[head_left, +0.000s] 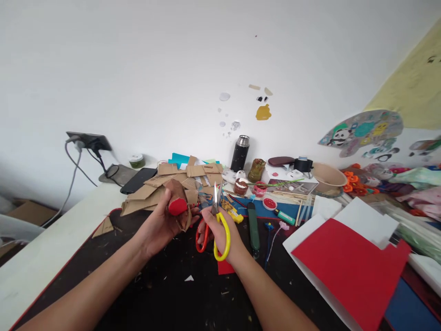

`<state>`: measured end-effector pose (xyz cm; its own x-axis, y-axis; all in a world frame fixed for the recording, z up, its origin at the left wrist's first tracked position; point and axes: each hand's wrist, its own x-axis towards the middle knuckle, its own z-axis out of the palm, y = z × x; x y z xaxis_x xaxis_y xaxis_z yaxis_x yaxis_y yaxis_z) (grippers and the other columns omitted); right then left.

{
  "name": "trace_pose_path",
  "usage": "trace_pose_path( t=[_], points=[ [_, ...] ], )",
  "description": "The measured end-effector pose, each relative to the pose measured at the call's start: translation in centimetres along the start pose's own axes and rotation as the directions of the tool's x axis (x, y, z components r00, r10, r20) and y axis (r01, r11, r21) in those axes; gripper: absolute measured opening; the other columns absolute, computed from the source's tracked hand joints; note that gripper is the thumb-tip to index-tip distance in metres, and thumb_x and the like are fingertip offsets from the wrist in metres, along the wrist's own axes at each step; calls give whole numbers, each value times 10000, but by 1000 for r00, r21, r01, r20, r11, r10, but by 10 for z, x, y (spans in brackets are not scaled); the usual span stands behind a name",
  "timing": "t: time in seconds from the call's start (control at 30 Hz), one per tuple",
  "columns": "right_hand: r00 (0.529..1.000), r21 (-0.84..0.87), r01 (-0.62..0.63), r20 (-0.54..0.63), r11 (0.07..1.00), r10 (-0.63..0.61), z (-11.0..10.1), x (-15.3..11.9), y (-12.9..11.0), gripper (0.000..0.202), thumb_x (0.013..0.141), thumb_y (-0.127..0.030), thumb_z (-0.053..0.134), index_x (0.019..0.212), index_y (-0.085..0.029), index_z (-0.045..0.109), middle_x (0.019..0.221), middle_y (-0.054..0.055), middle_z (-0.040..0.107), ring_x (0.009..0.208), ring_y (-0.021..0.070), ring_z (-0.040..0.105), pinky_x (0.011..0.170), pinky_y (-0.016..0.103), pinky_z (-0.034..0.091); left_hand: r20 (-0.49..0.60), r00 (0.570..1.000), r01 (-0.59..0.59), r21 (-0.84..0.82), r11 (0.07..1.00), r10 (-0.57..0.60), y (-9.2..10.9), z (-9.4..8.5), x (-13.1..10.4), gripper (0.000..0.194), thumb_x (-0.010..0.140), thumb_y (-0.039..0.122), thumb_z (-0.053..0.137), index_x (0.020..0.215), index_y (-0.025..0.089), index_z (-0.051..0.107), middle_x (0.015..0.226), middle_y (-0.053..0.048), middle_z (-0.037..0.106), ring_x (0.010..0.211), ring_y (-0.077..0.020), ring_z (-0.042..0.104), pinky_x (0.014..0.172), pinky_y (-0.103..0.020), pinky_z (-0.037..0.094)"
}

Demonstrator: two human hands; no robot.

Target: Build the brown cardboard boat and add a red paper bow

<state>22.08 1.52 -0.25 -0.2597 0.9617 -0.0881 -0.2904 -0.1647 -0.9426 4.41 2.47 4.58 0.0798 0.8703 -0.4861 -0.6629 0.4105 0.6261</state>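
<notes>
From the head camera, we see our left hand (159,228) closed round a brown cardboard piece (177,190), its red end (178,207) turned towards us. Our right hand (236,241) grips a pair of scissors (215,204), their long axis running away from us, tips towards the wall (144,69). The cardboard piece sits left of the blades, near but apart; the left hand is nearer it. Both hands are over the dark worktop (165,294), a red scrap (225,268) by the right wrist.
</notes>
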Motion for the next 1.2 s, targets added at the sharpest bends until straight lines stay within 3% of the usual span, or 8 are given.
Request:
trace_pose_path(
  t=[0.2,0.33,0.5,0.73,1.2],
  points=[
    [1000,-19,20,13,1000,-20,-2,0,0,718,800,-876,796,1012,-225,581,640,-38,687,447,179,655,453,283,548,99,992,71,78,994,-79,-10,-3,0,486,1129,512,551,1256,96,767,937,-185,869,753,-295,850,734,-367,716],
    [1000,-13,12,4,1000,-12,-2,0,1,692,818,-858,793,1014,-227,584,643,-43,678,450,175,645,462,285,540,138,987,73,102,992,-86,-13,-2,-3,518,1145,500,506,1337,90,758,940,-184,874,706,-289,843,652,-346,698],
    [1000,-8,9,5,1000,-9,-2,0,3,699,809,-864,794,1011,-229,585,621,-51,670,441,170,637,448,272,533,90,992,79,112,991,-89,-12,-5,-1,509,1115,547,563,1305,124,774,920,-158,872,732,-295,845,651,-346,697],
    [1000,-1,15,-18,1000,-15,-1,3,4,762,756,-905,805,1013,-224,579,635,-38,684,425,174,647,430,276,537,24,1000,-1,45,999,0,-2,-7,1,430,1138,512,526,1197,157,761,919,-124,846,657,-230,798,621,-316,679],
    [999,-40,24,-25,999,-25,-1,2,4,720,791,-889,785,991,-230,576,640,-28,686,431,181,663,417,262,496,-26,999,19,27,999,-18,3,-5,0,451,1127,554,529,1138,178,776,920,-123,826,657,-238,766,592,-339,653]
  ],
)
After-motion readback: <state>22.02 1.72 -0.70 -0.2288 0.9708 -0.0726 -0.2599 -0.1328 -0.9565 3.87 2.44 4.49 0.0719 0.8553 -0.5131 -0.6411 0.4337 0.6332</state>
